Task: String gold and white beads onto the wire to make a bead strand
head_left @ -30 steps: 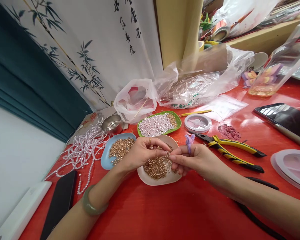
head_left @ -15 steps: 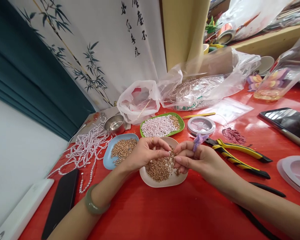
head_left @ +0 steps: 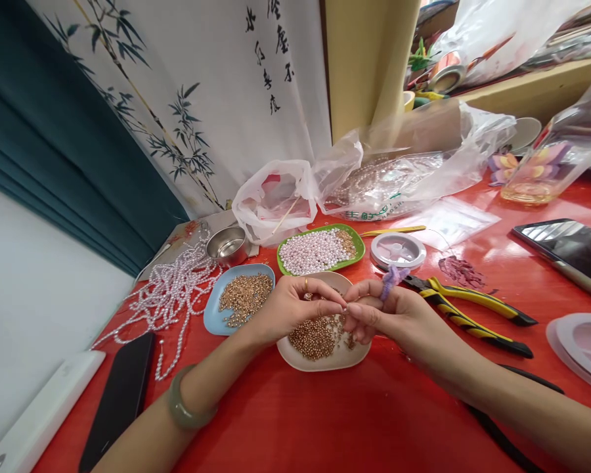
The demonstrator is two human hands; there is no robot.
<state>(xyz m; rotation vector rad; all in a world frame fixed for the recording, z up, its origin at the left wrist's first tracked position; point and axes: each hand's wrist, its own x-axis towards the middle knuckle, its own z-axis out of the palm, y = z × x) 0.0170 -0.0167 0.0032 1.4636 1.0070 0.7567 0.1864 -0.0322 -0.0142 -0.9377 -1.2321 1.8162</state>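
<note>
The left hand (head_left: pixel 290 305) and the right hand (head_left: pixel 387 312) meet over the pale plate (head_left: pixel 345 359), which stands on the red table (head_left: pixel 276 420), well in from its left edge. The left grip is a pinch, thumb and forefinger tips together; the right grip is likewise closed, thumb against forefinger, its tips meeting the left's. A tiny pale speck shows where the tips meet; what it is, and which hand has hold of it, I cannot tell.

Gold beads (head_left: pixel 315 341) lie heaped in the pale plate, below the fingers, with a few scattered by its right side. Nearer the table's left edge, the blue plate (head_left: pixel 211 316) carries more gold beads, its right side partly behind the left hand. Toward the far edge, the green tray (head_left: pixel 349 263) holds white beads (head_left: pixel 310 251), with gold ones at its right end.

Strings of pearly beads (head_left: pixel 172 282) lie tangled toward the table's far left corner, near a metal bowl (head_left: pixel 226 244). Right of the right hand are pliers (head_left: pixel 487 301) with yellow and black handles, and beyond them a white spool (head_left: pixel 398 251). A purple ring (head_left: pixel 393 281) sits on a right finger, a green bangle (head_left: pixel 180 404) around the left forearm.
</note>
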